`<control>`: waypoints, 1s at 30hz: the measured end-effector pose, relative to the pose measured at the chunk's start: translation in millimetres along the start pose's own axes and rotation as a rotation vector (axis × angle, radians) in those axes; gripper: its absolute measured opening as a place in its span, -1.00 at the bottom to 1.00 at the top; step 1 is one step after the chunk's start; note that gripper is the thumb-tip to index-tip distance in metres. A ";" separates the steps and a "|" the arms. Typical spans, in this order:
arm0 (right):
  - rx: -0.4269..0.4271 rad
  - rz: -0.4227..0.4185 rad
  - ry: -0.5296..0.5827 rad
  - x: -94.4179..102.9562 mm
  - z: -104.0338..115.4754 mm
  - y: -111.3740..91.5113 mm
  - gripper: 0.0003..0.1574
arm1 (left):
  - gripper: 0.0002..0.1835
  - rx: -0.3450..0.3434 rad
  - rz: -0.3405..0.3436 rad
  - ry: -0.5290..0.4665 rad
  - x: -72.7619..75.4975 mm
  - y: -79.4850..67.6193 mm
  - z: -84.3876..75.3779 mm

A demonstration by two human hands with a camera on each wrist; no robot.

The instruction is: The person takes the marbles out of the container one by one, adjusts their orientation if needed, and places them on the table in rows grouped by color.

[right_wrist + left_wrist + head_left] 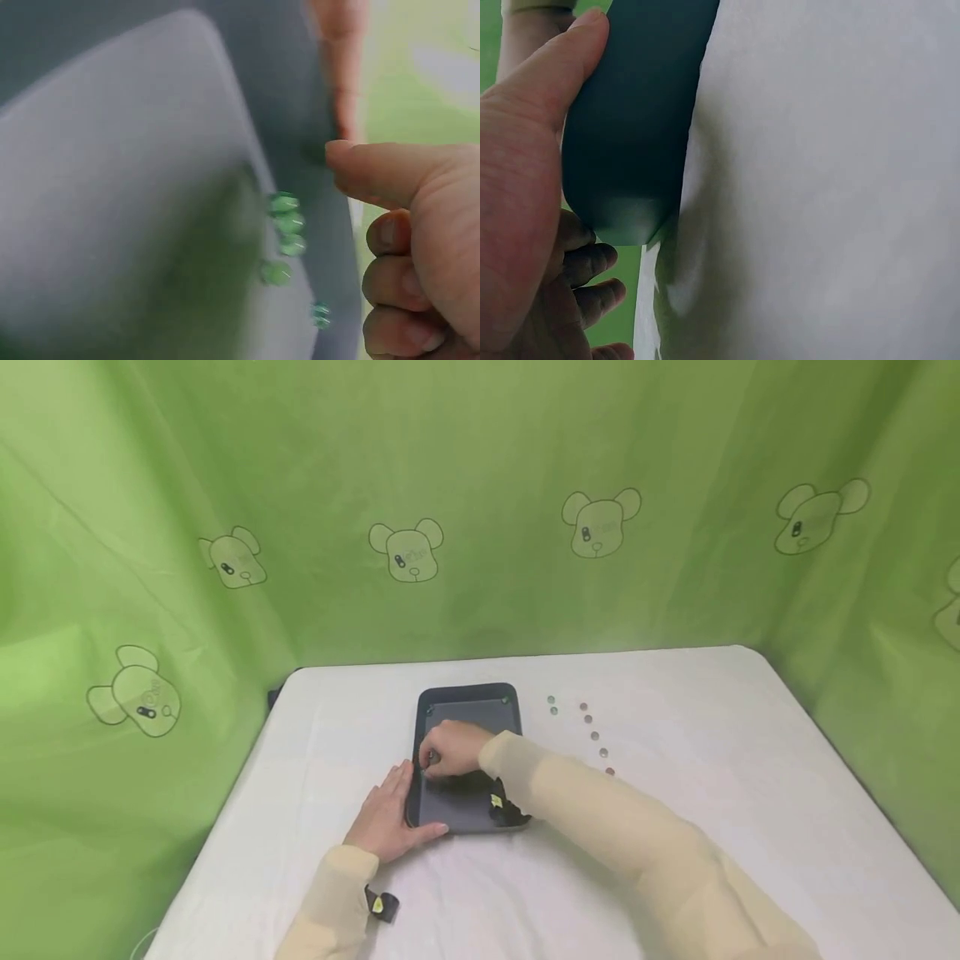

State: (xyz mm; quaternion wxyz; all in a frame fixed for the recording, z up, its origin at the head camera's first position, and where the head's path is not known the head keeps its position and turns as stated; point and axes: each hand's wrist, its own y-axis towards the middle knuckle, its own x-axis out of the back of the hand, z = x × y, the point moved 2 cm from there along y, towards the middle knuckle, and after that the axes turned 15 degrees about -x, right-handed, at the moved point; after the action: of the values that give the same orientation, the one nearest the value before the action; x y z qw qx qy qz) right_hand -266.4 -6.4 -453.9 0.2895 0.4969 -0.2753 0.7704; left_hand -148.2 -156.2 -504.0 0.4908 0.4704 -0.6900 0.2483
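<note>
A dark rectangular tray (517, 714) lies on the white table. My left hand (386, 818) rests against its near left corner, fingers straight along the side wall and thumb by the near edge. Over the tray's left side is my right hand (455, 748), its fingers curled and thumb tip near the index finger. Whether anything sits between those fingertips is hidden. Several green glass marbles (289, 223) lie along the tray's inner edge, close to the right hand. A green marble (506, 700) and a darker one (430, 711) lie in the tray's far corners.
Right of the tray, two green marbles (552, 705) lie on the white tabletop (712, 735). Beside them runs a slanting row of several brownish marbles (595, 736). Green curtains (495, 610) with bear-head drawings hang behind and at both sides.
</note>
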 end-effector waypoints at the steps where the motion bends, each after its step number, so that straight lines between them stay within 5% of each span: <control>1: -0.013 -0.013 0.031 5.3 -3.0 -4.3 -0.84 | 0.29 0.002 0.001 -0.002 0.0 0.3 -0.6; 12: -0.342 -0.240 0.336 41.9 -71.3 -72.4 -0.78 | 0.29 0.034 -0.002 -0.027 0.9 -0.4 -4.3; 23: -0.615 -0.384 0.267 35.5 -151.3 -118.9 -0.66 | 0.28 0.024 -0.005 -0.027 1.1 -2.6 -5.3; 30: -0.705 -0.345 0.182 34.7 -163.2 -126.1 -0.66 | 0.29 0.025 -0.001 -0.024 0.9 -2.5 -6.3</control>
State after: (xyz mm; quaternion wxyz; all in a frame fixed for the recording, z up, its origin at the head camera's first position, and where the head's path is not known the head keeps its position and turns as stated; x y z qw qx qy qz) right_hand -286.4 201.6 -462.4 0.5904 0.3357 -0.4086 0.6098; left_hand -143.2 -152.6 -501.0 0.4766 0.4797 -0.6927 0.2508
